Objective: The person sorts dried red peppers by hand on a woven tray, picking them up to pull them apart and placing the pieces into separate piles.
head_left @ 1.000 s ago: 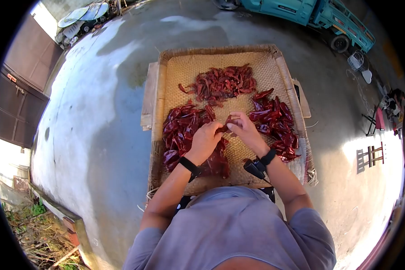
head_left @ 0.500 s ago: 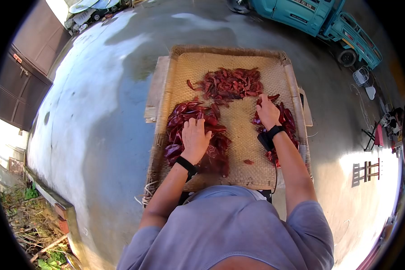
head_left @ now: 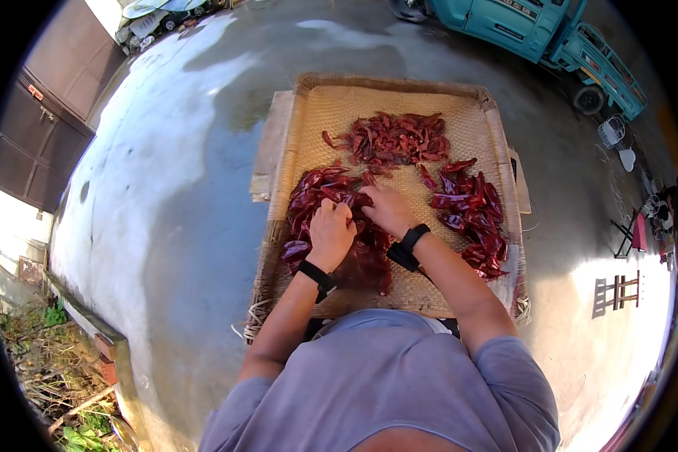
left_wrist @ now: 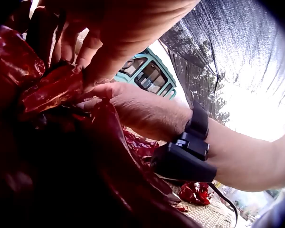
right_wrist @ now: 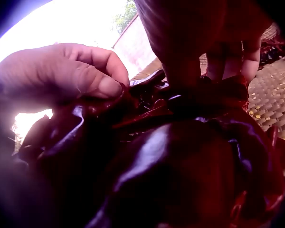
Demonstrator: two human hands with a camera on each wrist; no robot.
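Observation:
A pile of glossy dark red dried chili peppers [head_left: 305, 215] lies on the left side of a woven tray [head_left: 324, 105]. Over this pile, my left hand [head_left: 331, 235] pinches a dried chili [right_wrist: 116, 102] between thumb and forefinger, best seen in the right wrist view. My right hand [head_left: 390, 211] has come in beside it from the right, its fingers bent down around a chili [left_wrist: 54, 90] at the pile's inner edge. Peppers hide part of the fingertips in both wrist views.
At the tray's far end lies a heap of smaller, duller red chili pieces [head_left: 399, 137]. Another pile of glossy chilies [head_left: 474, 218] runs along the right side. Boards [head_left: 271, 143] stick out under the tray. A teal three-wheeled truck [head_left: 505, 22] is parked beyond.
Both hands were together over the middle with a small piece. They parted, the right reaching to the right-hand pile, the left to the left pile; now the right is beside the left.

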